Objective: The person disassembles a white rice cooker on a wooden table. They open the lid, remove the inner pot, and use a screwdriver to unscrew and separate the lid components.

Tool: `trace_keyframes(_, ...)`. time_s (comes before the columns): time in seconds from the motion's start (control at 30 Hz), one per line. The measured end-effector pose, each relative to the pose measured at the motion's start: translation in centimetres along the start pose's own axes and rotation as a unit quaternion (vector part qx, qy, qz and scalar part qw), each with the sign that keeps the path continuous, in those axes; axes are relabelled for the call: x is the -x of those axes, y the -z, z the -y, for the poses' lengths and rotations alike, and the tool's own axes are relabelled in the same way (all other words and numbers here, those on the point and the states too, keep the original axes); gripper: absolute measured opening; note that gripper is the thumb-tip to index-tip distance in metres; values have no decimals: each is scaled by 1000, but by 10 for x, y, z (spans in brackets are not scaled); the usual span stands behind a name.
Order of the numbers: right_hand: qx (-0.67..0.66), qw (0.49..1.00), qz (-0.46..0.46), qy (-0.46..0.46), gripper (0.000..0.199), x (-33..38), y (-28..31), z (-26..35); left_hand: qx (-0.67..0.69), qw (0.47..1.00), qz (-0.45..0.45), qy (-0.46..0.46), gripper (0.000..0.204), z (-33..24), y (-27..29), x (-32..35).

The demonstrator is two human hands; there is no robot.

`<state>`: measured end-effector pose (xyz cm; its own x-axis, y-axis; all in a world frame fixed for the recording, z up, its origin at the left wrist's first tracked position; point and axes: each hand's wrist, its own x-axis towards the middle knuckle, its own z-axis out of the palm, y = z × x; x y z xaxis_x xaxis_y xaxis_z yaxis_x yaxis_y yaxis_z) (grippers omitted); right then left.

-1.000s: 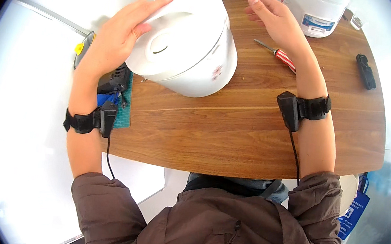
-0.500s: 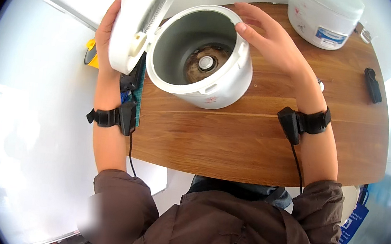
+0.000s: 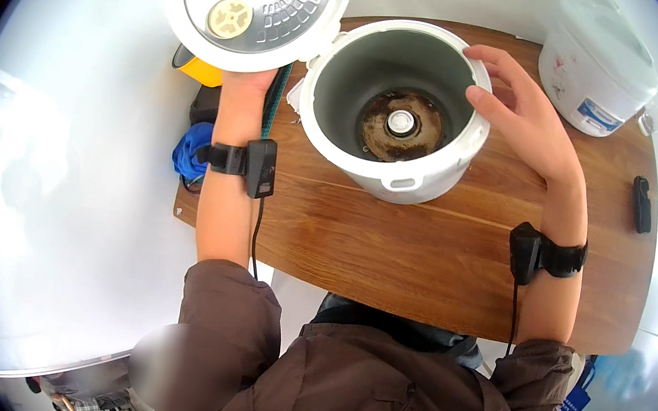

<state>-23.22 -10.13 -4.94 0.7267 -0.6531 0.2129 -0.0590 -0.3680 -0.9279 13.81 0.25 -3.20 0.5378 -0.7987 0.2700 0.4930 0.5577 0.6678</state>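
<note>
Reaching behind the raised lid [image 3: 273,16] of a white rice cooker [image 3: 441,184] with the left hand [image 3: 255,81], showing only the heel of the palm below the lid's near edge; cannot tell whether clamped or merely propped against it, with the fingers hidden. Resting the right hand [image 3: 529,119] on the right edge of the cooker's mouth, with thumb and fingers spread apart. Wearing a black left wrist device [image 3: 261,168] and a black right wrist device [image 3: 524,253], both with cables running toward the near side. Tilting the lid's metal underside and round cream vent cap [image 3: 230,18] into view. Seen in the open cooker, on the far half of the wooden table [image 3: 328,213] and just right of the lid: grey walls, a brown-stained heating plate [image 3: 378,127] and a round silver button [image 3: 401,122] at its centre. At far right, a second white rice cooker [image 3: 591,73] with its lid on. Nearer, along the right table edge, a black oblong object [image 3: 641,205]. At left, partly covered by the lid or left forearm, a yellow object [image 3: 201,71], a blue bundle [image 3: 191,151] and a strip of green mat [image 3: 272,110].
</note>
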Motion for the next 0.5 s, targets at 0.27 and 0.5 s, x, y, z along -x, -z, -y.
trace_keyframes(0.27,121,992,-26,-37,39,1,-5,18,210,956,182,89,50,28,49,-6)
trace_keyframes(0.5,160,985,-33,-47,31,4,-6,25,-328,937,13,-119,66,58,8,58)
